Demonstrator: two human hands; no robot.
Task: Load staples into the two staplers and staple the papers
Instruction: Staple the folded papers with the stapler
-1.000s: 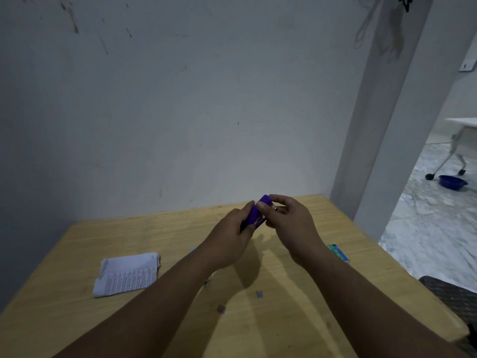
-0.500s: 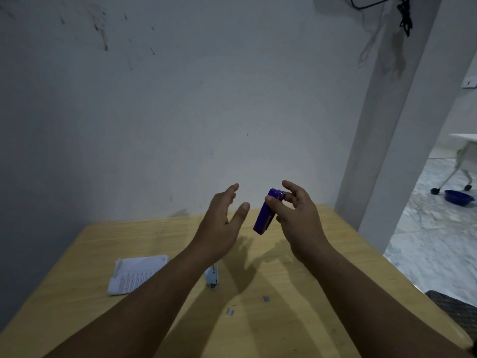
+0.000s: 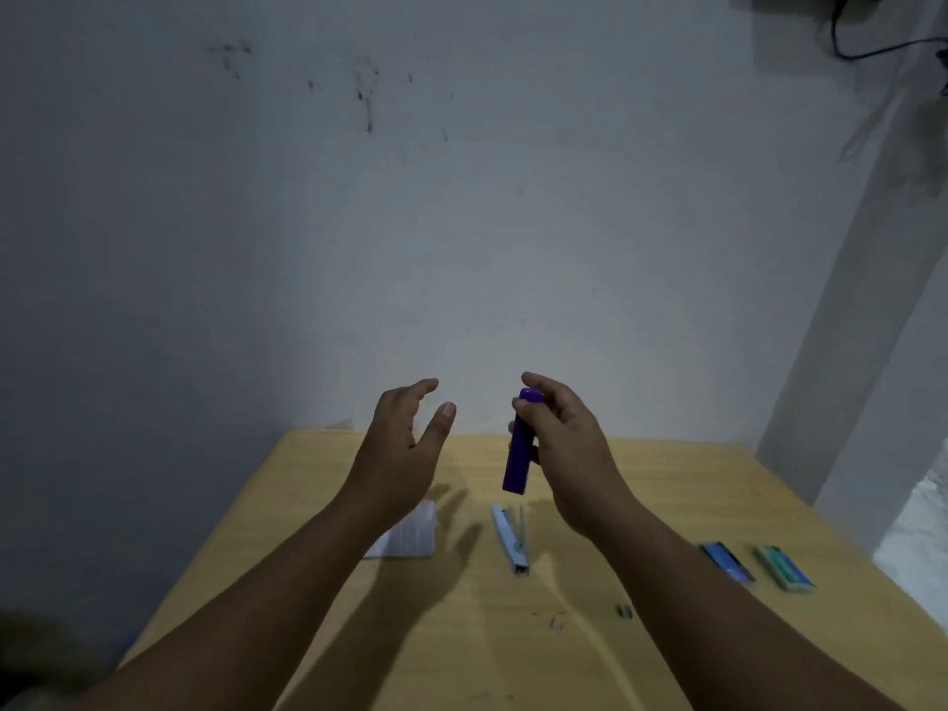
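Head view: right hand [image 3: 569, 449] pinches the purple stapler [image 3: 519, 454] upright above the table [image 3: 667, 479]. Left hand [image 3: 400, 454], fingers spread, holds nothing, just left of it. Light-blue stapler [image 3: 508, 538] lies open below; papers [image 3: 410, 533] lie left, staple boxes [image 3: 756, 559] right.

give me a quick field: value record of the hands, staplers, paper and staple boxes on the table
left hand: open, empty, raised above the table
right hand: holds purple stapler upright in the air
light blue stapler: on table, hinged open
papers: on table, partly behind left forearm
staple boxes: blue box, green box, right side of table
loose staples: near front
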